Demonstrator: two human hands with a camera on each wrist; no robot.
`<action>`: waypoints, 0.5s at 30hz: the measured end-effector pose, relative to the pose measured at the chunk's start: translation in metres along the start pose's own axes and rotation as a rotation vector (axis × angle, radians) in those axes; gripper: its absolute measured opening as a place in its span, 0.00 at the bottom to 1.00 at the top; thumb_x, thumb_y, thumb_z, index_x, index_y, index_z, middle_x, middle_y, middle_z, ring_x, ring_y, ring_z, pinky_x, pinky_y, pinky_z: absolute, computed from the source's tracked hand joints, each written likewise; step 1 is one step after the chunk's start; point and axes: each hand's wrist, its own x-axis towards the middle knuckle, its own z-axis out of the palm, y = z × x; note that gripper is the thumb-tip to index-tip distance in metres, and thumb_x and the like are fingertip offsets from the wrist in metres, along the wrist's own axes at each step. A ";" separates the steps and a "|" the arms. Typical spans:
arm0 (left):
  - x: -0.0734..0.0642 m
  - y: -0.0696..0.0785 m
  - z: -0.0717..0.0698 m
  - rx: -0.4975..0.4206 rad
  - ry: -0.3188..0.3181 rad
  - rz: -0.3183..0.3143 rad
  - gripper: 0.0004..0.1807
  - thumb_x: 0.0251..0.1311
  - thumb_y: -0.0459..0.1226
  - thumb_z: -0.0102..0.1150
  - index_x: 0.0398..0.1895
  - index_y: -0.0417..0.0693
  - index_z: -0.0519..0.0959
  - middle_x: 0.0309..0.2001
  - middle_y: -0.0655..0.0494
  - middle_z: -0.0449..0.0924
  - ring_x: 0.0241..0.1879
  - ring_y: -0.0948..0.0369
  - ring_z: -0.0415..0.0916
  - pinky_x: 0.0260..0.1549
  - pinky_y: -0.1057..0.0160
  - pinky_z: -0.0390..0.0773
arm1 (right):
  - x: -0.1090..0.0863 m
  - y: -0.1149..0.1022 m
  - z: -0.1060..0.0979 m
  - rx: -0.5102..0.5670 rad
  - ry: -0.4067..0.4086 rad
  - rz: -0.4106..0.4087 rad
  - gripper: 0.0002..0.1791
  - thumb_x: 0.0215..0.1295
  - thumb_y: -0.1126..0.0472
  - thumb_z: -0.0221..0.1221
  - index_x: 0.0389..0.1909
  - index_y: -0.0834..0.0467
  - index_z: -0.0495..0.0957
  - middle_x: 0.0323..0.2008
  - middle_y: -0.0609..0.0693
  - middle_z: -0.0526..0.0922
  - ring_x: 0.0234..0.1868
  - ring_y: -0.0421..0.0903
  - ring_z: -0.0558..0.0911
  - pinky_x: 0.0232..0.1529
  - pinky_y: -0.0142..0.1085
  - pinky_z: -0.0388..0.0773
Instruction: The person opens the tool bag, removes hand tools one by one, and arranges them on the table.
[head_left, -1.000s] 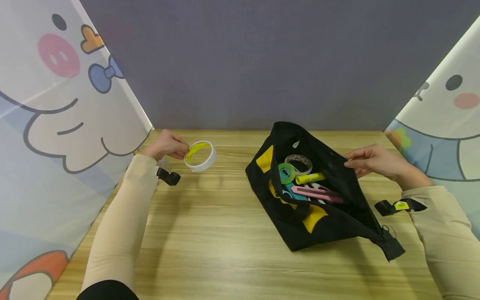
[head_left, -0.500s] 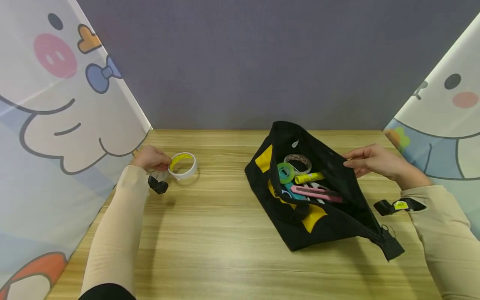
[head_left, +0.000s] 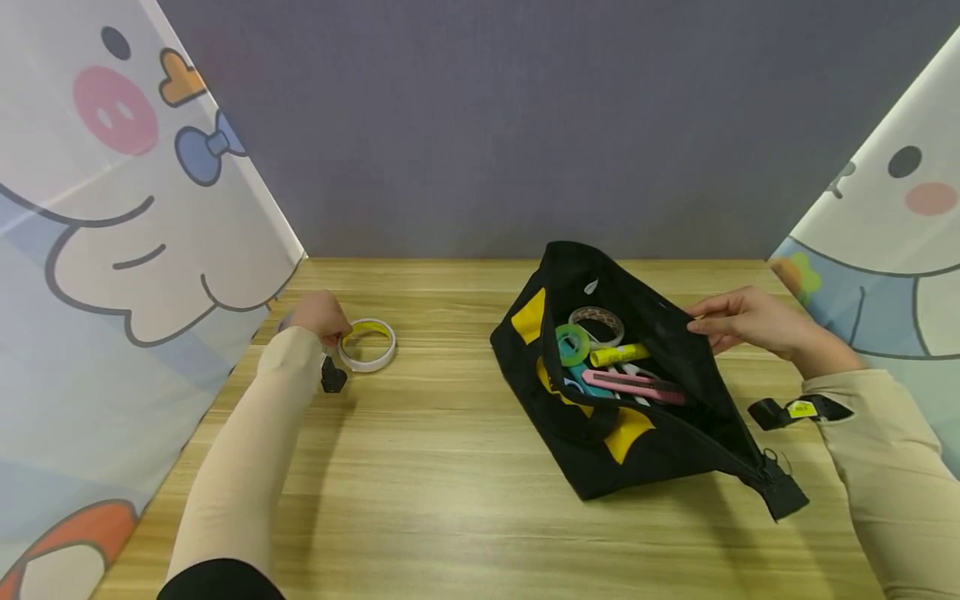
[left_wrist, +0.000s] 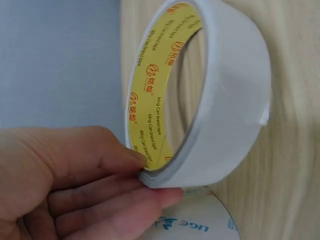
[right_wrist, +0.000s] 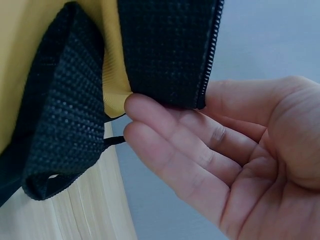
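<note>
Thumb and fingers of my left hand (head_left: 318,315) pinch the rim of a white tape roll (left_wrist: 240,100), low at the table's left. Its yellow core bears red print. Under those fingers in the left wrist view shows a pale rounded thing (left_wrist: 205,215) with blue lettering. On the right, my right hand (head_left: 750,321) pinches the zippered edge of a black and yellow tool bag (head_left: 660,458), whose mouth gapes. Inside lie a green tape roll (head_left: 576,362), another tape roll (head_left: 617,323), a yellow tube (head_left: 618,356) and a pink utility knife (head_left: 633,385).
The wooden table (head_left: 420,483) runs back to a grey partition (head_left: 480,133). Cartoon-printed curtains flank it, the left one (head_left: 112,275) close beside my left arm. A strap loop (right_wrist: 70,115) hangs off the bag by my right hand.
My left hand has carried the white tape roll left and down towards the table, and the roll now lies flatter. My right hand and the bag have stayed in place.
</note>
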 end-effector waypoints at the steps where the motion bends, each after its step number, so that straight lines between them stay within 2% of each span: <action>1: 0.002 0.001 0.001 0.024 0.000 0.000 0.10 0.46 0.26 0.57 0.10 0.39 0.78 0.10 0.54 0.75 0.10 0.64 0.73 0.13 0.70 0.75 | 0.000 0.000 0.000 -0.003 -0.001 0.000 0.20 0.73 0.71 0.53 0.59 0.82 0.68 0.26 0.52 0.79 0.28 0.44 0.84 0.32 0.38 0.85; 5: 0.009 0.002 0.006 0.137 -0.006 0.013 0.13 0.48 0.26 0.56 0.09 0.41 0.77 0.09 0.54 0.74 0.08 0.65 0.71 0.12 0.70 0.73 | -0.001 0.000 -0.001 -0.008 0.000 0.000 0.20 0.73 0.71 0.53 0.59 0.82 0.68 0.27 0.52 0.80 0.29 0.44 0.84 0.32 0.38 0.85; 9: 0.011 0.007 0.007 0.180 -0.025 -0.012 0.11 0.46 0.24 0.55 0.10 0.40 0.76 0.11 0.51 0.74 0.10 0.62 0.70 0.11 0.68 0.72 | -0.001 0.000 -0.001 0.000 0.002 0.000 0.20 0.73 0.71 0.54 0.59 0.82 0.69 0.30 0.50 0.81 0.29 0.44 0.84 0.32 0.38 0.85; 12: 0.012 0.009 0.006 0.172 -0.047 -0.026 0.10 0.43 0.24 0.55 0.10 0.40 0.75 0.13 0.49 0.75 0.11 0.61 0.69 0.11 0.68 0.71 | 0.000 -0.001 0.000 0.000 -0.001 0.003 0.21 0.73 0.71 0.54 0.59 0.82 0.69 0.30 0.50 0.81 0.29 0.44 0.84 0.33 0.39 0.85; 15: 0.013 0.011 0.001 0.144 -0.059 -0.006 0.10 0.43 0.25 0.55 0.09 0.40 0.75 0.12 0.50 0.76 0.11 0.62 0.71 0.13 0.69 0.72 | 0.000 -0.002 0.000 -0.004 -0.003 0.007 0.21 0.73 0.70 0.54 0.59 0.82 0.69 0.30 0.50 0.81 0.29 0.44 0.85 0.33 0.39 0.85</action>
